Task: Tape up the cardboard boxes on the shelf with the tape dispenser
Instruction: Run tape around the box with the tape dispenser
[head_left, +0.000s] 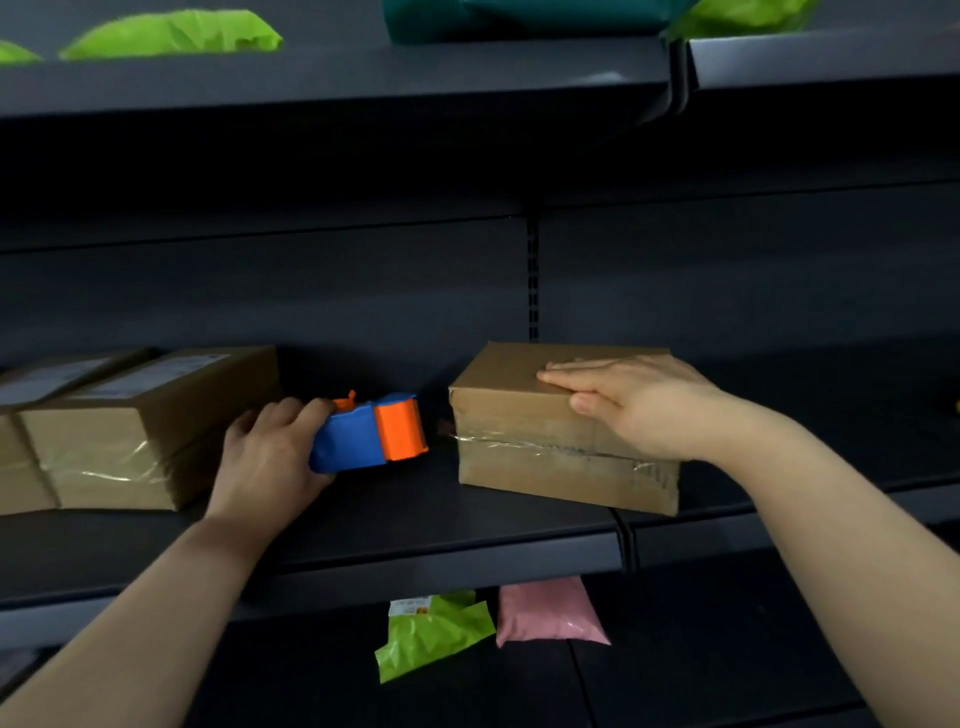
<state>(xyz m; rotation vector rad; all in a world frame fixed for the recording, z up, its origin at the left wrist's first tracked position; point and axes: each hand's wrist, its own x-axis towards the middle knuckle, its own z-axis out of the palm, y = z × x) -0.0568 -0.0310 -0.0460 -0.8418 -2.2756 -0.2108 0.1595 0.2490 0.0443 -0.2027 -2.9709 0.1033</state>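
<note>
Cardboard box (519, 410), closed, beside tape dispenser (363, 441)

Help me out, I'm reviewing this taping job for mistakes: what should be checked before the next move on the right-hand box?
1. Left hand grips the tape dispenser: ok.
2. Right hand lies flat on the cardboard box, steadying it: ok.
3. Dispenser touches the box: not ok, a gap separates them.
4. Front seam carries clear tape: ok.
5. Top seam taped: cannot tell.
6. Loose tape end ready: cannot tell.
</note>
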